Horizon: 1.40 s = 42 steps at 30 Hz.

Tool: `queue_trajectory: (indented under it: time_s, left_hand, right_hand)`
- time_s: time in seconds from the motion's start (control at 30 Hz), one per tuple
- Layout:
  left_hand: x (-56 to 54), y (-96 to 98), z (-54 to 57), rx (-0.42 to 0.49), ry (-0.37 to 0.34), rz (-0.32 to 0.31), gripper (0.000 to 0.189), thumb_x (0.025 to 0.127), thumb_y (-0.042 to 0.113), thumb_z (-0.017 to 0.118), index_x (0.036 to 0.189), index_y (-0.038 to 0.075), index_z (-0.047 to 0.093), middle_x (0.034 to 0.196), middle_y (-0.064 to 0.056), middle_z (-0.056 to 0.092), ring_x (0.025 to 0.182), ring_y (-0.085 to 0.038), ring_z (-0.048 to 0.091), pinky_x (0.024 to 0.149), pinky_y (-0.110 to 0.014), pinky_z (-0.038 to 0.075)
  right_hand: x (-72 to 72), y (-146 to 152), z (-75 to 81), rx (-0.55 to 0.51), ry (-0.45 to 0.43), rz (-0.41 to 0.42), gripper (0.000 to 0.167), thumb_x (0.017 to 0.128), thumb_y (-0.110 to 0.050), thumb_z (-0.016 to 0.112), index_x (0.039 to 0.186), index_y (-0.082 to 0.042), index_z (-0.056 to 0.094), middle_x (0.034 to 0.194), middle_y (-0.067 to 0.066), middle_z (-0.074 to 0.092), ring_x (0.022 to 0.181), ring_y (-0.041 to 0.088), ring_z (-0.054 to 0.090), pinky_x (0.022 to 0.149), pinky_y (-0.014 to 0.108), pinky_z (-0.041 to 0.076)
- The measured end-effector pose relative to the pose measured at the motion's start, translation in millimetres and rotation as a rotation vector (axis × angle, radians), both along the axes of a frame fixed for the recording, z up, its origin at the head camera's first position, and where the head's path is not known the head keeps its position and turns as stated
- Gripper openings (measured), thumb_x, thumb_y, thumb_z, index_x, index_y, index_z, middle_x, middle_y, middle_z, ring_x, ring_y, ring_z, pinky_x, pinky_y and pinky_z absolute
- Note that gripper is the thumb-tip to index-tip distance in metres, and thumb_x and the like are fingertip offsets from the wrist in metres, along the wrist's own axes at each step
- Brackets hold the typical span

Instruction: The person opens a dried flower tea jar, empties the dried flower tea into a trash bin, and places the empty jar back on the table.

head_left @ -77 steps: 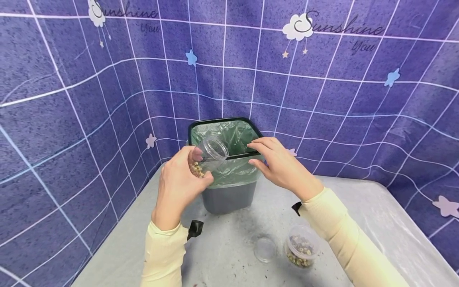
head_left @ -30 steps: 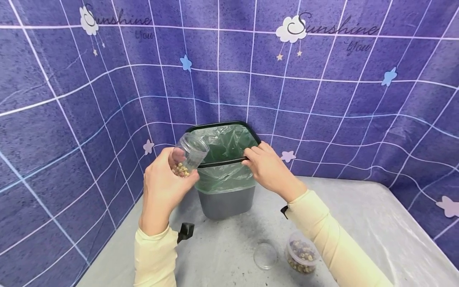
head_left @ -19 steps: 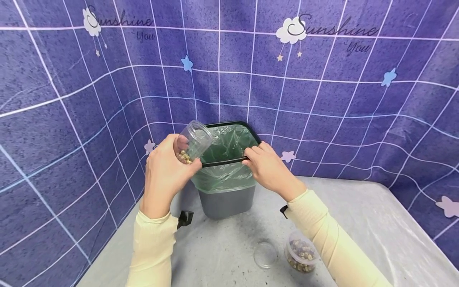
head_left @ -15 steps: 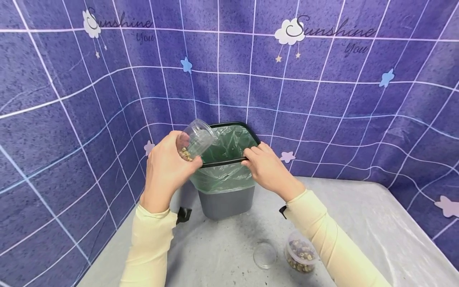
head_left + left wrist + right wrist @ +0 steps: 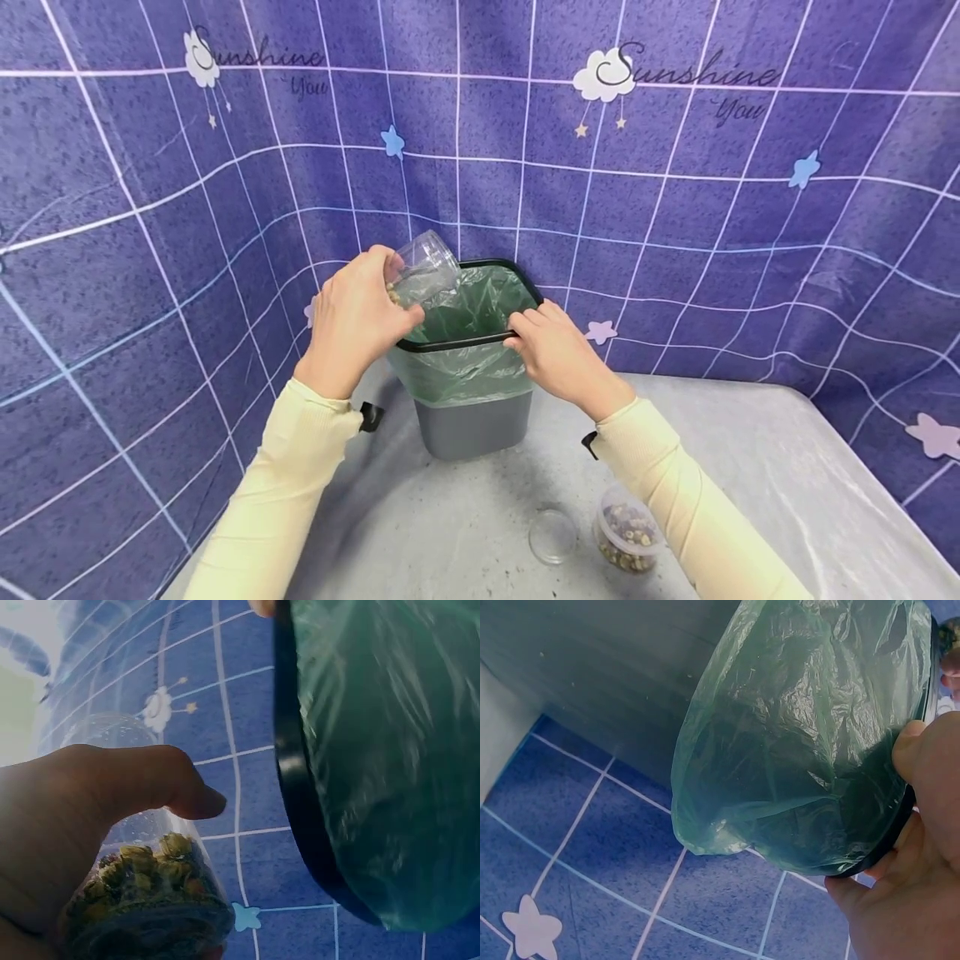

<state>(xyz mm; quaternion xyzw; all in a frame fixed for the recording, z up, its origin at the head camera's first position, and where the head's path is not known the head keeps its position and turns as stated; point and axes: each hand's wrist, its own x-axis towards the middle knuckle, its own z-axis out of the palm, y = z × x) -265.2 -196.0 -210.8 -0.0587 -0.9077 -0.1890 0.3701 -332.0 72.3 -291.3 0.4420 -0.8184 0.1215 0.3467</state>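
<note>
My left hand holds a clear plastic jar tilted at the left side of the bin opening, its mouth toward the upper right. Dried yellowish flower buds lie at the jar's bottom end, seen closely in the left wrist view. My right hand grips the black rim of the grey trash bin at its front right corner, thumb and fingers on either side. A green plastic liner is folded over that rim and hangs outside. The inside bottom of the bin is hidden.
A clear round lid lies on the grey-covered table. To its right stands a clear tub holding more dried buds, close to my right forearm. Dark crumbs are scattered nearby. A blue gridded curtain hangs behind the bin.
My left hand has raised the jar and brought it up to the bin opening, tipping it further. My right hand has come down from above the rim and taken hold of it.
</note>
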Motion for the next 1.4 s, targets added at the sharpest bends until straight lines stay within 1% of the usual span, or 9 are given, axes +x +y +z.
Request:
queue_trajectory:
  time_s: [0.23,0.37,0.47,0.63,0.87,0.97,1.07,1.2,1.4]
  left_hand:
    - [-14.5,-1.7,14.8,-0.086,-0.018,0.003,0.048,0.067,0.026,0.082,0.108,0.011,0.062,0.096,-0.008,0.067,0.089,-0.036,0.066,0.072,-0.056,0.051]
    - [-21.3,-3.2,17.0,-0.121,-0.054,0.012,0.048,0.067,0.025,0.082,0.108,0.010,0.062,0.096,-0.010,0.067,0.091,-0.038,0.066,0.072,-0.057,0.051]
    - [-26.2,-4.2,16.7,-0.164,-0.072,0.022,0.044,0.068,0.025,0.082,0.104,0.010,0.061,0.092,-0.010,0.066,0.086,-0.039,0.065,0.069,-0.056,0.050]
    - [-33.2,-3.9,18.6,-0.233,-0.063,0.022,0.041,0.066,0.022,0.081,0.097,0.009,0.059,0.086,-0.011,0.063,0.080,-0.041,0.063,0.064,-0.057,0.049]
    - [-40.6,-7.2,23.3,-0.318,-0.046,0.012,0.040,0.065,0.020,0.082,0.094,0.008,0.057,0.085,-0.013,0.063,0.080,-0.044,0.064,0.061,-0.060,0.050]
    - [-44.2,-9.9,25.9,-0.357,-0.033,0.010,0.043,0.063,0.020,0.084,0.094,0.007,0.057,0.087,-0.015,0.064,0.082,-0.045,0.064,0.062,-0.062,0.051]
    - [-48.5,-12.0,28.6,-0.401,-0.045,0.003,0.043,0.063,0.019,0.084,0.095,0.006,0.058,0.089,-0.016,0.065,0.083,-0.045,0.064,0.062,-0.063,0.052]
    - [-53.6,-14.2,32.1,-0.471,-0.066,-0.019,0.040,0.064,0.014,0.080,0.096,0.005,0.057,0.092,-0.017,0.066,0.084,-0.045,0.064,0.064,-0.063,0.053]
    - [-60.2,-16.8,37.1,-0.549,-0.044,-0.049,0.036,0.065,0.007,0.075,0.096,0.004,0.057,0.090,-0.017,0.066,0.083,-0.045,0.063,0.063,-0.061,0.053]
  right_hand:
    - [-1.0,0,2.5,-0.002,-0.005,-0.010,0.022,0.102,-0.022,0.061,0.086,-0.009,0.054,0.074,0.002,0.050,0.073,0.028,0.041,0.083,0.042,0.040]
    - [-0.9,-2,1.2,-0.001,-0.015,-0.006,0.023,0.102,-0.022,0.062,0.085,-0.010,0.052,0.073,0.002,0.049,0.072,0.027,0.040,0.082,0.041,0.039]
    - [0.3,-3,0.6,0.000,-0.012,0.004,0.023,0.102,-0.021,0.062,0.085,-0.010,0.052,0.072,0.002,0.048,0.072,0.027,0.040,0.081,0.041,0.039]
    - [2.1,-3,1.6,-0.001,-0.006,0.001,0.023,0.102,-0.022,0.061,0.085,-0.009,0.052,0.072,0.002,0.047,0.071,0.027,0.039,0.081,0.042,0.039]
    - [2.2,-1,2.3,0.000,-0.008,-0.001,0.023,0.102,-0.022,0.061,0.085,-0.009,0.052,0.072,0.002,0.047,0.071,0.027,0.039,0.082,0.042,0.039]
    - [1.6,-1,2.9,0.000,-0.005,0.000,0.024,0.102,-0.022,0.061,0.085,-0.009,0.051,0.071,0.002,0.046,0.071,0.027,0.038,0.082,0.043,0.039]
    - [0.9,-1,3.5,0.000,-0.005,0.002,0.024,0.102,-0.022,0.061,0.085,-0.009,0.051,0.071,0.002,0.046,0.071,0.027,0.038,0.082,0.043,0.039]
    - [-0.2,-1,3.0,0.008,-0.011,-0.003,0.023,0.102,-0.022,0.061,0.085,-0.010,0.051,0.071,0.001,0.046,0.071,0.026,0.039,0.082,0.042,0.039]
    - [-0.9,-1,1.2,0.015,-0.012,-0.005,0.024,0.102,-0.022,0.062,0.085,-0.010,0.051,0.071,0.001,0.046,0.071,0.026,0.040,0.083,0.043,0.040]
